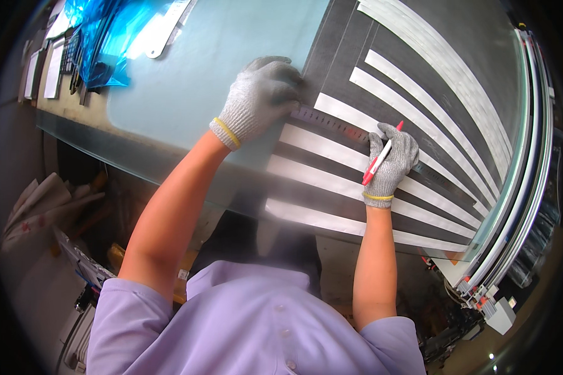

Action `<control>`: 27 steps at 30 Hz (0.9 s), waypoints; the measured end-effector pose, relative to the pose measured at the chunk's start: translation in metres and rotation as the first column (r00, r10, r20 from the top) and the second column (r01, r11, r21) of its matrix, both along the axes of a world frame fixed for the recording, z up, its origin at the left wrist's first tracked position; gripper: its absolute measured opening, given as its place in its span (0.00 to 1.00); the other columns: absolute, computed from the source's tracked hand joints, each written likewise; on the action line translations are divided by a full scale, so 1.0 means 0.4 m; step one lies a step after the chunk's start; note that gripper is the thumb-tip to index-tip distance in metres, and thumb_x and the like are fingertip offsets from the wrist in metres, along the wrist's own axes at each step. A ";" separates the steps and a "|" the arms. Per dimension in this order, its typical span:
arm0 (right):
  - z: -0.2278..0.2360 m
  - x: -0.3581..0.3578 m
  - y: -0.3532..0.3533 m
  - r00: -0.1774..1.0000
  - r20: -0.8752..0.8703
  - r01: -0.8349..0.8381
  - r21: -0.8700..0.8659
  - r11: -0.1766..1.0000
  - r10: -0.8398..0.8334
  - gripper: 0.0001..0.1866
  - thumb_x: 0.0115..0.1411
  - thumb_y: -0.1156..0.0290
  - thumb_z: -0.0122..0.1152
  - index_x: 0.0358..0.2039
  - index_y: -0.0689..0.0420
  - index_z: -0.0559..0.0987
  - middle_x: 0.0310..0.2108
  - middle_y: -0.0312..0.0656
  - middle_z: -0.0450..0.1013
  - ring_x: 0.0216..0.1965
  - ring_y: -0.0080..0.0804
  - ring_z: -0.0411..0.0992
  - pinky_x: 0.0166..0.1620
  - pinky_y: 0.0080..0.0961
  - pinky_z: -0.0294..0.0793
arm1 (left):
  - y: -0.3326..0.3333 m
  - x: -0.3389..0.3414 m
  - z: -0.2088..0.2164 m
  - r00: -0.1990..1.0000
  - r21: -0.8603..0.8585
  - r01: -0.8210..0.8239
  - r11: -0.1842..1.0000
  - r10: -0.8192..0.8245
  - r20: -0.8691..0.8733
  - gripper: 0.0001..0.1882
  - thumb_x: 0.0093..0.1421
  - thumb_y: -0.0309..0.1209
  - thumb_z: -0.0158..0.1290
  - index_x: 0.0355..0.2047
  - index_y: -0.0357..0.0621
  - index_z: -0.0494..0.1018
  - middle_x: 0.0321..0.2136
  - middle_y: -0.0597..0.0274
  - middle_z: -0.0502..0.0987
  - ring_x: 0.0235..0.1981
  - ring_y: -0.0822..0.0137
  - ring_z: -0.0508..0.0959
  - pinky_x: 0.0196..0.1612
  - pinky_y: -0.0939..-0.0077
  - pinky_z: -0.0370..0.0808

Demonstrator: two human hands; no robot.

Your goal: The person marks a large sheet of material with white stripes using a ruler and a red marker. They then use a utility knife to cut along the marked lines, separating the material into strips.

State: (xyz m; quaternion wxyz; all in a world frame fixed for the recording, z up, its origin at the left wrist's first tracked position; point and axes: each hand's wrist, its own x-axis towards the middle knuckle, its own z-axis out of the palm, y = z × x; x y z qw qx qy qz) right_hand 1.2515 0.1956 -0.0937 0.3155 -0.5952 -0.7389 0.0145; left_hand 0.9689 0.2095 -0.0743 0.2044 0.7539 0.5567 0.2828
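A steel ruler (330, 122) lies slantwise over a dark sheet (338, 65) with white strips (319, 177) fanning across it. My left hand (256, 97), in a grey knit glove with a yellow cuff, closes its fingers on the ruler's left end. Farther along, my right hand (399, 164), gloved the same way, grips a red-and-white pen (381, 159) and rests across the ruler, covering part of it. The pen slants over the back of the fingers, its lower red end beside the wrist. Beyond my right hand the ruler shows only faintly against the dark sheet.
Pale greenish glass (181, 94) covers the left of the table. Crumpled blue film (103, 47) lies at the far left, beside a white flat bar (166, 34) with a hole. Metal rails (532, 156) run along the right edge. Rolled sheets (40, 209) stand below left.
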 end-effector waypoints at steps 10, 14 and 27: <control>-0.007 -0.002 -0.001 1.000 -0.014 -0.010 0.013 1.000 0.010 0.14 0.47 0.67 0.75 0.36 0.50 0.83 0.26 0.35 0.71 0.35 0.39 0.70 0.49 0.40 0.66 | -0.003 0.004 0.005 0.999 0.048 -0.010 0.999 0.012 -0.050 0.05 0.51 0.32 0.64 0.27 0.46 0.83 0.46 0.66 0.80 0.58 0.54 0.72 0.60 0.58 0.69; -0.004 -0.004 -0.003 1.000 -0.010 -0.008 0.010 1.000 0.008 0.16 0.46 0.67 0.76 0.37 0.50 0.83 0.26 0.34 0.72 0.36 0.38 0.71 0.51 0.40 0.65 | -0.005 0.005 -0.002 0.998 0.058 -0.026 0.998 0.029 -0.053 0.05 0.51 0.31 0.64 0.27 0.46 0.83 0.46 0.66 0.80 0.58 0.55 0.73 0.60 0.58 0.69; -0.006 -0.003 -0.002 1.000 -0.004 -0.007 0.020 1.000 0.007 0.16 0.46 0.67 0.76 0.37 0.50 0.83 0.25 0.34 0.71 0.36 0.38 0.71 0.50 0.40 0.65 | -0.005 0.005 -0.008 0.998 0.053 -0.039 0.998 0.041 -0.041 0.04 0.51 0.32 0.64 0.26 0.47 0.83 0.45 0.68 0.81 0.58 0.56 0.73 0.60 0.59 0.70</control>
